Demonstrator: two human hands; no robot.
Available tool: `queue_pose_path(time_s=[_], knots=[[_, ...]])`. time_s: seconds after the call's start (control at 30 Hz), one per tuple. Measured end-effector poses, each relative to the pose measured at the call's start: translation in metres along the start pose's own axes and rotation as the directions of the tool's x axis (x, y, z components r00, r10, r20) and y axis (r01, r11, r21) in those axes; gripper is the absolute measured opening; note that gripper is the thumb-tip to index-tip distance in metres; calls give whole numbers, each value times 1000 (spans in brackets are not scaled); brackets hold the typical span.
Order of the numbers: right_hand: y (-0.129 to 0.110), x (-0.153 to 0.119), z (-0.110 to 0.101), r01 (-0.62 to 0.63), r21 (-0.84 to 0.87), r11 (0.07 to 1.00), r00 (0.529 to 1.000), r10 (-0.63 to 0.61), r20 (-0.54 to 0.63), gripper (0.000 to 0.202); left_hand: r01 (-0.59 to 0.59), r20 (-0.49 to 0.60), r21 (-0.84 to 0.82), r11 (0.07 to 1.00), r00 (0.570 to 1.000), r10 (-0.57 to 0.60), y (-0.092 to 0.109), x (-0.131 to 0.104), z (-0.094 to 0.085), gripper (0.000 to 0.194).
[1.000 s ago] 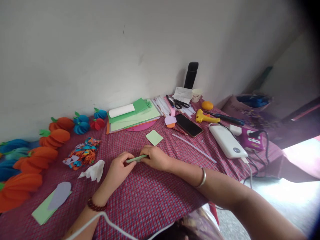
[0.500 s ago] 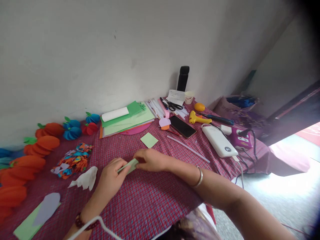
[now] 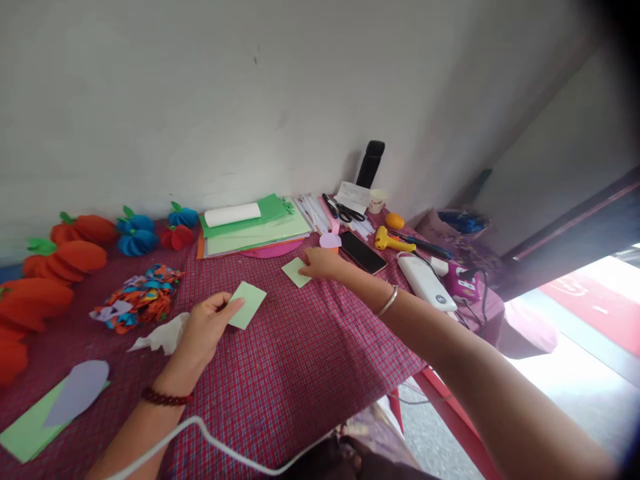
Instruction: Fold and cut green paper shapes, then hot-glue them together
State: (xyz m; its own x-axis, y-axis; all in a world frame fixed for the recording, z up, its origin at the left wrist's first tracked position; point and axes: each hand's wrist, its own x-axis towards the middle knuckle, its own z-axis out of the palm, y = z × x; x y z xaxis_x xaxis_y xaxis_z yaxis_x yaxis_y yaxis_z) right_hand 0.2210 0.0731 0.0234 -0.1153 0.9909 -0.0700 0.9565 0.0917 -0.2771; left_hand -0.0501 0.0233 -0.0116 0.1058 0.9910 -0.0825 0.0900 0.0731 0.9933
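Observation:
My left hand [image 3: 209,327] pinches a pale green paper piece [image 3: 248,305] between thumb and fingers, above the checked cloth. Farther right, my right hand [image 3: 320,264] reaches over a second pale green square [image 3: 296,273] lying on the cloth, its fingertips on the square's right edge. Whether those fingers grip it cannot be made out. At the lower left, a lilac cut-out [image 3: 83,389] rests on light green paper strips [image 3: 30,427]. A crumpled white tissue [image 3: 167,335] lies behind my left wrist.
Paper pumpkins [image 3: 65,260] line the left, beside a pile of coloured scraps [image 3: 145,297]. Paper sheets [image 3: 260,237] lie at the back. On the right are a phone [image 3: 363,252], scissors [image 3: 350,213], a yellow glue gun [image 3: 393,240], a power bank [image 3: 425,283] and a black bottle [image 3: 371,164].
My right hand has let go of the paper held in both hands and moved back to the square on the cloth. My left hand keeps its paper, now turned flatter to view.

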Motion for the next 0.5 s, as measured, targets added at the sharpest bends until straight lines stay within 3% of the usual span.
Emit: queue_pose_path(time_s=[0.17,0.5], knots=[[-14,5,8,-78,-119,990,995,84,52,52,-45,-81,-61,997,996,40,-4,6,-8,26],[-25,10,0,-92,-86,992,968,109,226,28,-126,-148,-109,986,983,109,-1,14,-21,25]])
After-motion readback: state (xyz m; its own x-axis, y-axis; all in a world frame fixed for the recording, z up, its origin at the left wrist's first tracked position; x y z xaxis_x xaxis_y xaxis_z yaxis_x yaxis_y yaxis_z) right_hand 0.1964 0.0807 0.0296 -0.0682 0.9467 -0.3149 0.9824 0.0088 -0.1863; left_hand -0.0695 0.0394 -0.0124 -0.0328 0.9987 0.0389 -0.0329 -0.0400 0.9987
